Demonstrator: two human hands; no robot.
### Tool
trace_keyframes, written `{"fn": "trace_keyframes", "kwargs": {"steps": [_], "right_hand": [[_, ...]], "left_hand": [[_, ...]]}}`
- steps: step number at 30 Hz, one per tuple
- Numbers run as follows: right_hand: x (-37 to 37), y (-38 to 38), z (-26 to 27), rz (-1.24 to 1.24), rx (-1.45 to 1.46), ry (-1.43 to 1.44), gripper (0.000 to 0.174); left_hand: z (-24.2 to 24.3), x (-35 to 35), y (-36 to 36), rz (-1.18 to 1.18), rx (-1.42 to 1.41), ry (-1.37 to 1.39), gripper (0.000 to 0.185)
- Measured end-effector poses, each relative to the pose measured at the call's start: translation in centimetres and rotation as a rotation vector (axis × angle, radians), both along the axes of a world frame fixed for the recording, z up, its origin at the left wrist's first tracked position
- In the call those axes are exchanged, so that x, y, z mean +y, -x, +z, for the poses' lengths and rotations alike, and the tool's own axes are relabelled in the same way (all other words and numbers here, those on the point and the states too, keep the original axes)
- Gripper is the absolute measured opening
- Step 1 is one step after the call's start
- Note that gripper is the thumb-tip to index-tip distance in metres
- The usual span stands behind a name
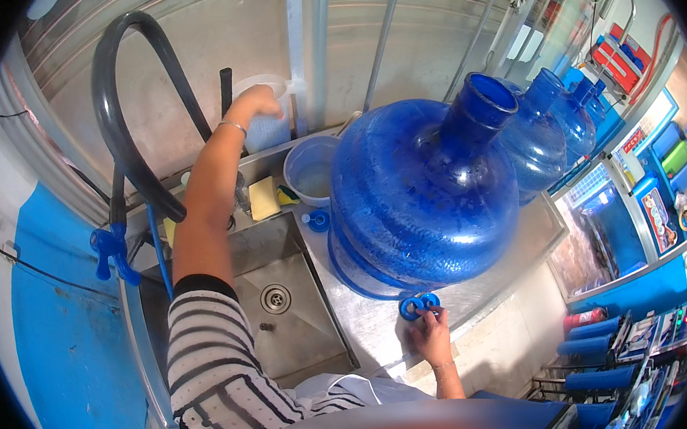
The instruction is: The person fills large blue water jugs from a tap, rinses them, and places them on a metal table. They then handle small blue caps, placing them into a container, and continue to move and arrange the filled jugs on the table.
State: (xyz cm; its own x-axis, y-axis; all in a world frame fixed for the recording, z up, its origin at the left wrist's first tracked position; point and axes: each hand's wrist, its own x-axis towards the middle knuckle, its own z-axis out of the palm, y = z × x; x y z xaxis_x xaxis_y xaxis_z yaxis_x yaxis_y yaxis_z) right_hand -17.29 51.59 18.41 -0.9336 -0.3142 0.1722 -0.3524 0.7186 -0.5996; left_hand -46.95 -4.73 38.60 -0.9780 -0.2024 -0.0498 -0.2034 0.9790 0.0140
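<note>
My left hand [261, 103] is stretched out over a tall translucent plastic container [269, 129] behind the sink; its fingers are turned away, so what it holds cannot be told. My right hand [433, 334] has its fingertips on two blue plastic caps [411, 309] lying on the steel counter [377, 333]. Just behind these caps stands a large blue water jug [421, 196], upright, with its neck uncovered. Another blue cap [318, 220] lies left of the jug, close to a round basin [311, 168].
A steel sink [292, 291] lies below my left arm. A thick black hose [107, 100] arches at the left above a blue valve [113, 251]. A yellow sponge [264, 199] sits on the sink's back edge. More blue jugs [534, 139] stand behind the large one.
</note>
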Motion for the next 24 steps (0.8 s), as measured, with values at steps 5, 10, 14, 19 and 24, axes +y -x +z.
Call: {"fn": "trace_keyframes", "kwargs": {"steps": [5, 10, 14, 19, 24], "right_hand": [[-0.1, 0.2, 0.2, 0.018, -0.009, -0.011, 0.047], [-0.6, 0.2, 0.4, 0.052, 0.038, 0.014, 0.047], [-0.8, -0.1, 0.6, 0.046, 0.026, -0.009, 0.05], [-0.5, -0.4, 1.7, 0.127, 0.058, 0.029, 0.053], [-2.1, -0.9, 6.0, 0.283, -0.088, 0.049, 0.044]], "left_hand": [[0.3, 3.1, -4.5, 0.009, 0.446, 0.12, 0.013], [4.9, 7.0, -5.9, -0.097, 0.666, 0.197, 0.008], [6.6, 10.6, -10.7, -0.241, 0.939, 0.274, 0.014], [2.6, 12.6, -20.1, -0.438, 1.103, 0.182, 0.027], [-3.1, 14.0, -28.2, -0.36, 1.097, 0.201, 0.024]]}}
